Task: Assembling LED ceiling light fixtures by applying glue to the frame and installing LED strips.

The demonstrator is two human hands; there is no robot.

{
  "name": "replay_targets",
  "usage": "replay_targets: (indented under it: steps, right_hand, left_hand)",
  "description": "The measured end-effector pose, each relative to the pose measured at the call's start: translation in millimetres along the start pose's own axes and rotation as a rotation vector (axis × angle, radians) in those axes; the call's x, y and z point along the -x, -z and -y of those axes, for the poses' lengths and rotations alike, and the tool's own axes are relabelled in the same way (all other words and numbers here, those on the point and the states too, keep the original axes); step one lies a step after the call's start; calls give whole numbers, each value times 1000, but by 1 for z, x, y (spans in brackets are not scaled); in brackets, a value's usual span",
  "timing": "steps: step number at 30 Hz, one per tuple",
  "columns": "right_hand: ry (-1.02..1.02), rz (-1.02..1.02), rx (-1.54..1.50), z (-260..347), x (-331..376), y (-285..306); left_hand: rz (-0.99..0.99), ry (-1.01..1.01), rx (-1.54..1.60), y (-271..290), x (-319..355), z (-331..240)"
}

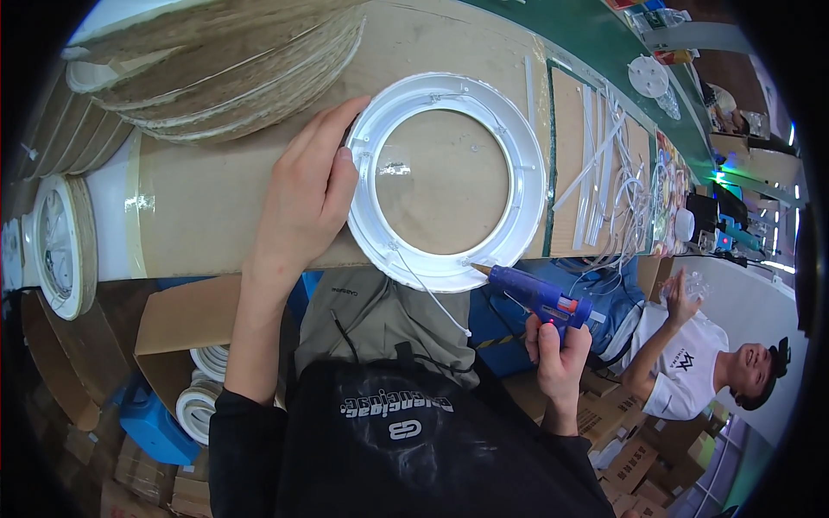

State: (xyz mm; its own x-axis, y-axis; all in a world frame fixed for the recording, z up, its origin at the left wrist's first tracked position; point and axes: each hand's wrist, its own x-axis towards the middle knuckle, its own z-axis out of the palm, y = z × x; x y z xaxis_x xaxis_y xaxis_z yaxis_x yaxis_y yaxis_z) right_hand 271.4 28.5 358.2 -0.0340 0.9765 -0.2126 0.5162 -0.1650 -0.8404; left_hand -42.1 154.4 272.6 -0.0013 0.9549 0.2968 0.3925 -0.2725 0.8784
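Observation:
A white ring-shaped lamp frame (363, 203) lies on the brown-covered table, its channelled side facing up. A thin white wire with a small plug end (467, 332) hangs from its near rim. My left hand (313, 177) grips the ring's left edge, thumb on top and fingers along the outer rim. In my right hand (559, 354) is a blue hot glue gun (540, 295), its fingers wrapped around the handle. The gun's brass-coloured nozzle points left and touches or nearly touches the ring's near right part. A clear glue stick shows at the gun's back.
Stacked round frames (233, 78) rise at the far left, with a white round lamp part (59, 246) nearer. White strips and loose wires (596, 164) lie right of the ring. An open carton (186, 324) stands below left. A co-worker (682, 363) is at the right.

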Motion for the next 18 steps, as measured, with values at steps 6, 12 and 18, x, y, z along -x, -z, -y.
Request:
replay_targets:
  steps: [6, 12, 18]
  right_hand:
    - [-13, 34, 1, 2, 1, 3]
    - [-19, 59, 2, 7, -2, 5]
    - [47, -35, 7, 21, -7, 4]
  left_hand:
    - [-12, -14, 9, 0, 0, 0]
    - [-21, -18, -2, -1, -1, 0]
    - [-13, -12, 11, 0, -2, -3]
